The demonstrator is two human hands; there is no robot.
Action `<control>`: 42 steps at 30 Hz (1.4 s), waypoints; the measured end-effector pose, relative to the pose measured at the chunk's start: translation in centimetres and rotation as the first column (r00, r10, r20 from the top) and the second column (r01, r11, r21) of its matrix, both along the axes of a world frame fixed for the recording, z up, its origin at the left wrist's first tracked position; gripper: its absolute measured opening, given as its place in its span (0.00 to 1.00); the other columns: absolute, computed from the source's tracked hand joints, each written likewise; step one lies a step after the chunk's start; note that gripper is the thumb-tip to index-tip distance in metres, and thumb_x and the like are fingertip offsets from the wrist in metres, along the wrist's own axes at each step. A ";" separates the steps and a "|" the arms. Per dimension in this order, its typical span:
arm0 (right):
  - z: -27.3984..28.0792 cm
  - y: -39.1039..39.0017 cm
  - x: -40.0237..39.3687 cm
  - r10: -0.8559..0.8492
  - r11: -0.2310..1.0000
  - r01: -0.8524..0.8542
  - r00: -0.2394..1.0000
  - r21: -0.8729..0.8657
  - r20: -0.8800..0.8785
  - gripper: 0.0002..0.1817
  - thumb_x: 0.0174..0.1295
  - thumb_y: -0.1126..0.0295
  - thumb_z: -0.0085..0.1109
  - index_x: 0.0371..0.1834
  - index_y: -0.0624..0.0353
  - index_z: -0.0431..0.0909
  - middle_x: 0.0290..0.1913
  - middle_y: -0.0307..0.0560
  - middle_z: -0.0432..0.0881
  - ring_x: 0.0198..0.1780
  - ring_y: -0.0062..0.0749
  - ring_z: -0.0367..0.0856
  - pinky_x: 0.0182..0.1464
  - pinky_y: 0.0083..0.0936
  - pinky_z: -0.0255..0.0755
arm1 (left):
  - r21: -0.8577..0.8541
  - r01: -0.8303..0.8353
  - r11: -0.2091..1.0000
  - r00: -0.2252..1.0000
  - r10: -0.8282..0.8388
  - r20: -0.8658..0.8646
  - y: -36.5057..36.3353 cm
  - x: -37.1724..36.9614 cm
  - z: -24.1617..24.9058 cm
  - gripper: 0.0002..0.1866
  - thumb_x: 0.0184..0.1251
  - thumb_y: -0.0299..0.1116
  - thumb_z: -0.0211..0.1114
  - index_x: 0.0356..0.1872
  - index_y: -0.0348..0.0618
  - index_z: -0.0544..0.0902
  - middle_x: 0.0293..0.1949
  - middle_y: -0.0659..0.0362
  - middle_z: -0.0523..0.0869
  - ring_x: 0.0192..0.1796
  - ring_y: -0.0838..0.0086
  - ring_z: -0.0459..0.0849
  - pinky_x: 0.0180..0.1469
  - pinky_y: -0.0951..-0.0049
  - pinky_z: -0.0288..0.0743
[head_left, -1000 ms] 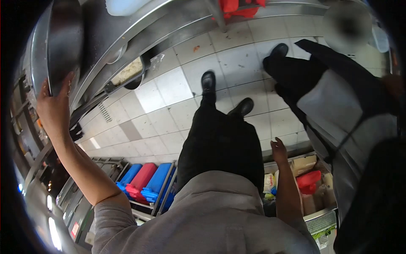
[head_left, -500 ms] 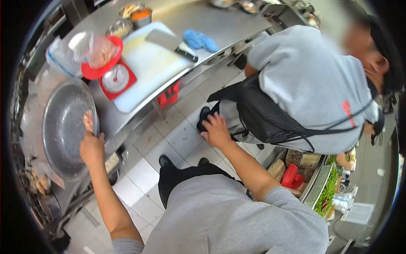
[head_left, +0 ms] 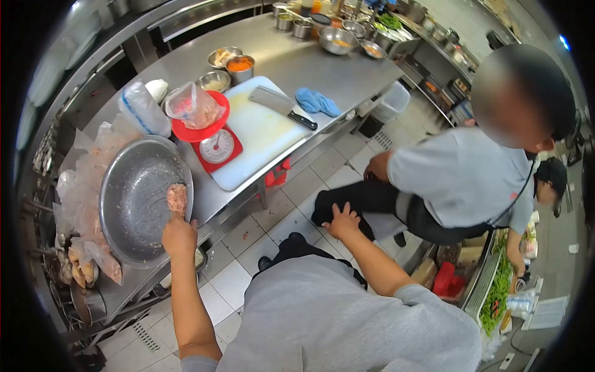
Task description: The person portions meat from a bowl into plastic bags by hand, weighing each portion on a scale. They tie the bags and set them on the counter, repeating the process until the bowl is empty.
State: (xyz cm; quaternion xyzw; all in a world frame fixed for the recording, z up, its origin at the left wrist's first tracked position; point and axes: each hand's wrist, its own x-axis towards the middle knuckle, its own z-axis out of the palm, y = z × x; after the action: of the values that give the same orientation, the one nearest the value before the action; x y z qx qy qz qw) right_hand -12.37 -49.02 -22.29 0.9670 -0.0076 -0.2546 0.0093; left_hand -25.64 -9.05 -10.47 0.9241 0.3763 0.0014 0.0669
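My left hand (head_left: 180,236) is closed at the near right rim of a large metal bowl (head_left: 128,177). A lump of pink minced meat (head_left: 176,199) extends from its fingers over the inside of the bowl, apparently on a utensil whose handle my fist hides. Bits of meat and a pale film smear the bowl's wall. My right hand (head_left: 343,222) hangs in the air with fingers spread, holding nothing, and overlaps a co-worker's dark trouser leg in this view.
Bags of meat (head_left: 90,204) crowd the bowl's left side. Beside it, a red scale (head_left: 216,147) carries another bag. A cleaver (head_left: 279,106) and blue cloth (head_left: 317,101) lie on and by the cutting board (head_left: 248,164). A co-worker (head_left: 455,173) stands close at right.
My view has shifted, showing more of the back counter. The co-worker has turned and straightened up. My left hand stays by the bowl with the meat; my right remains spread.
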 end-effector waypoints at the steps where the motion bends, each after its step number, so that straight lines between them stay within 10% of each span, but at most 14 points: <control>1: 0.0 0.6 -0.1 0.083 0.997 -0.083 0.995 0.011 -0.053 0.44 0.62 0.46 0.65 0.79 0.45 0.58 0.80 0.64 0.50 0.75 0.67 0.56 0.70 0.54 0.60 | 0.007 -0.013 1.000 1.000 0.013 0.006 -0.1 0.0 -0.1 0.22 0.58 0.44 0.74 0.43 0.36 0.82 0.39 0.40 0.88 0.43 0.45 0.88 0.47 0.51 0.81; 8: -1.0 4.9 2.9 0.559 0.692 -0.596 0.800 0.408 0.219 0.35 0.63 0.52 0.66 0.72 0.49 0.68 0.77 0.59 0.58 0.79 0.56 0.53 0.73 0.50 0.59 | 0.041 0.014 0.999 1.000 -0.014 0.000 -0.9 -0.6 1.0 0.24 0.53 0.45 0.78 0.42 0.36 0.82 0.39 0.41 0.89 0.45 0.46 0.88 0.48 0.52 0.81; 17: 3.3 11.4 4.0 0.615 0.421 -0.774 0.627 0.473 0.479 0.36 0.61 0.56 0.68 0.73 0.52 0.68 0.78 0.58 0.56 0.79 0.55 0.52 0.74 0.48 0.57 | 0.056 0.032 0.998 0.999 -0.034 0.037 -1.4 0.0 0.4 0.25 0.50 0.43 0.80 0.42 0.35 0.83 0.39 0.41 0.89 0.43 0.45 0.88 0.47 0.53 0.81; 34: 2.7 13.6 4.6 0.664 0.608 -0.673 0.722 0.421 0.194 0.41 0.64 0.53 0.65 0.78 0.52 0.60 0.79 0.58 0.53 0.80 0.62 0.48 0.74 0.51 0.56 | 0.137 0.085 0.987 0.996 -0.089 0.025 -1.7 0.3 -0.1 0.25 0.54 0.46 0.77 0.44 0.34 0.83 0.40 0.41 0.88 0.44 0.44 0.87 0.47 0.51 0.79; 42: 2.3 15.8 5.4 0.630 0.531 -0.728 0.682 0.435 0.372 0.42 0.63 0.55 0.66 0.79 0.50 0.57 0.82 0.53 0.49 0.82 0.54 0.44 0.75 0.48 0.54 | 0.158 0.110 0.981 0.993 -0.114 0.011 -1.6 0.2 -0.3 0.26 0.55 0.47 0.76 0.45 0.34 0.83 0.40 0.40 0.88 0.44 0.44 0.87 0.48 0.51 0.79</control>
State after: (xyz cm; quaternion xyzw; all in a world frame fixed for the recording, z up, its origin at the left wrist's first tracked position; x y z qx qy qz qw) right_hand -7.00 -33.26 -19.97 0.8692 0.4427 -0.1380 -0.1716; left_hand -25.42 -10.64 -10.73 0.9461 0.3218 0.0366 -0.0022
